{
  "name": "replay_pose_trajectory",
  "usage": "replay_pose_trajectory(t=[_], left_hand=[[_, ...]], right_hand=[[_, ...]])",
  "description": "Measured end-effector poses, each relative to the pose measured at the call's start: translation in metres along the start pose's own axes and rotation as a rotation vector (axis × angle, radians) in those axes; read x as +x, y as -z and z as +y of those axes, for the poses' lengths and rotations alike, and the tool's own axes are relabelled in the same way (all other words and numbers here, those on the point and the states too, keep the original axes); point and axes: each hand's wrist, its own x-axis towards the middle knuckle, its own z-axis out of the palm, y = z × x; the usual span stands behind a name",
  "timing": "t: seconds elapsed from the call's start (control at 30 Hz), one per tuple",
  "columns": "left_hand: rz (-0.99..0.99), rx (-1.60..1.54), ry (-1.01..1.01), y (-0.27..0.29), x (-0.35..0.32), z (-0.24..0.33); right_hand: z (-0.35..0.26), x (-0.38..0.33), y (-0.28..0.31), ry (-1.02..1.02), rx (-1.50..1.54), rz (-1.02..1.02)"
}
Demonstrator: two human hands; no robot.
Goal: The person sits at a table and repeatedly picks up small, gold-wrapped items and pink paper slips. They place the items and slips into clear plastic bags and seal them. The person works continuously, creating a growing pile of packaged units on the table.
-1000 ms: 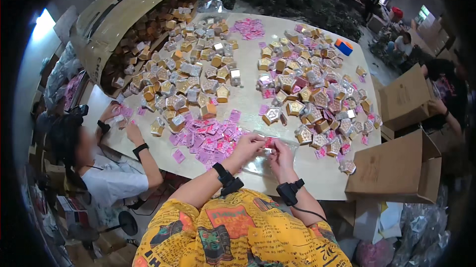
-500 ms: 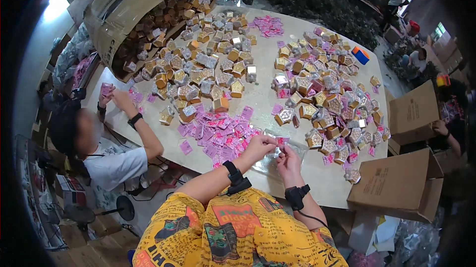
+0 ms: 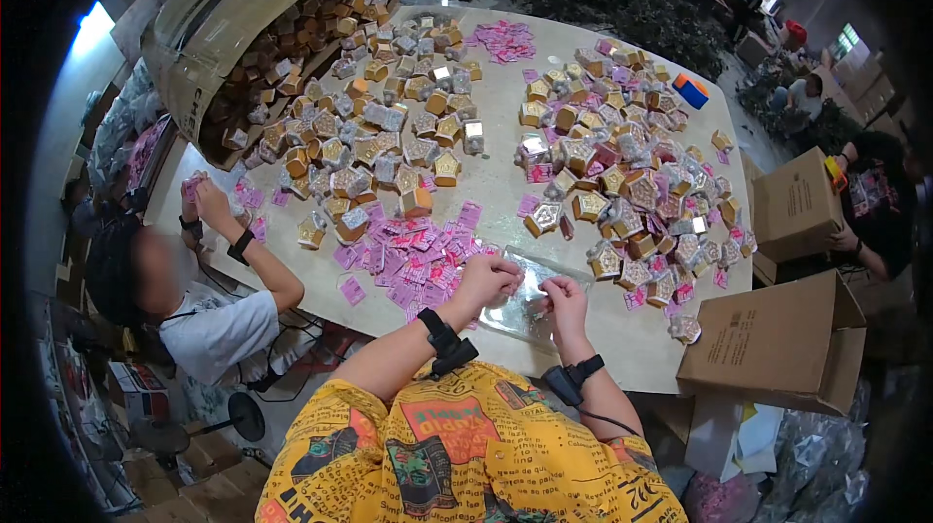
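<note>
One left hand (image 3: 491, 280), one right hand (image 3: 566, 309), apart, fingers bunched, cannot tell if pinching anything; beneath, on the table (image 3: 503, 139), one clear plastic sheet (image 3: 522, 317); two pink-card piles (image 3: 413, 265), two gold-box heaps (image 3: 447, 168).

Both forearms (image 3: 394, 360) angle inward from below. The left hand (image 3: 489, 280) and right hand (image 3: 566, 304) face each other, apart, fingers curled; whether either is pinching is hard to tell.

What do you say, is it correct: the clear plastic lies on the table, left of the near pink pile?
The side is wrong: in the head view, the clear plastic lies on the table, right of the near pink pile.
</note>
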Motion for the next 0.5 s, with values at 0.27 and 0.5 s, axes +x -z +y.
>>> replay_pose_trajectory(t=[0.27, 0.5], left_hand=[[-0.089, -0.025, 0.122, 0.008, -0.005, 0.02], [-0.107, 0.235, -0.033, 0.011, -0.01, 0.026]], right_hand=[[-0.019, -0.005, -0.026, 0.291, -0.189, -0.178], [-0.016, -0.007, -0.033, 0.286, -0.151, -0.184]])
